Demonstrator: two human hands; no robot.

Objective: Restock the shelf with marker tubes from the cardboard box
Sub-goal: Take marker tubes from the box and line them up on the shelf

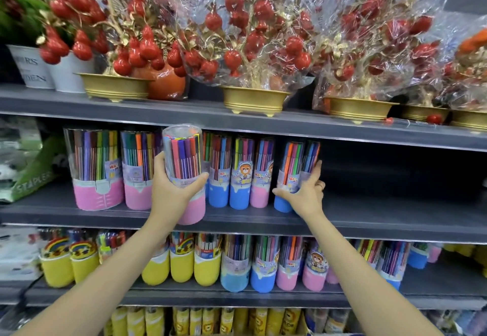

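Grey shelf (pixel 369 219), left hand (pixel 168 188) grips pink-based marker tube (pixel 184 172) — upright, right hand (pixel 305 193) holds blue-based tube (pixel 290 175) — upright.

Grey shop shelving (pixel 369 219), several tiers; top tier holds wrapped red-fruit ornaments (pixel 253 33) in gold pots (pixel 254 100).

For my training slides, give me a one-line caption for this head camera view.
Left hand holds a pink-based marker tube while right hand grips a blue-based tube on the middle shelf.
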